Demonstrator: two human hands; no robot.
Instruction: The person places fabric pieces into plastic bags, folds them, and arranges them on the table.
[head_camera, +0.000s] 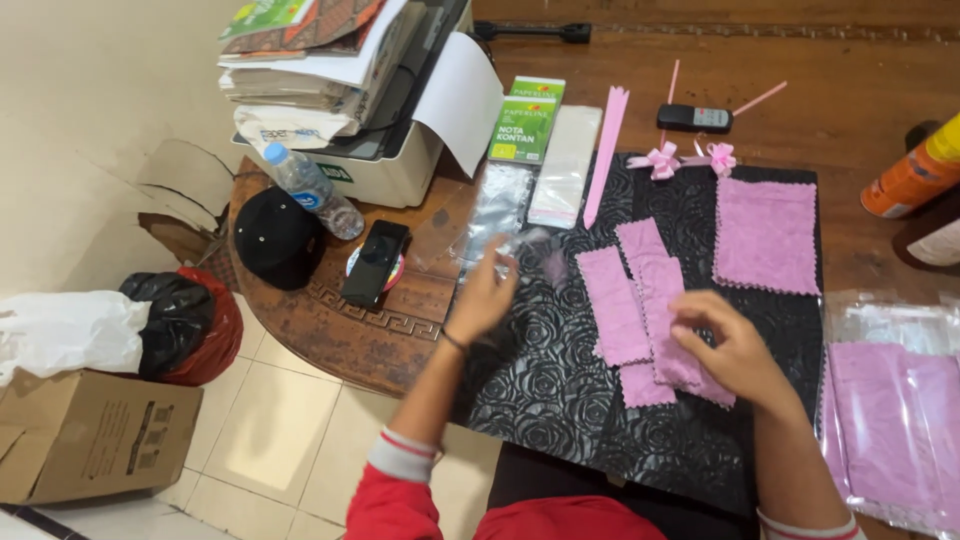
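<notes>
Red sleeves are reaching over the desk (380, 340); the right hand (735, 350) is pinching a folded pink cloth (665, 320) on the black embossed mat (560, 370), while the left hand (482, 295) is gripping a clear plastic sleeve (530, 245) just above it.

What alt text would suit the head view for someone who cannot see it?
A person's right hand rests on folded pink cloths on a black mat, while the left hand lifts a clear bag. A phone, cap and bottle lie left.

Clear plastic sleeve (525, 250) blurred (at left fingers (497, 268)); orange bottle (915, 175) cut off.
</notes>
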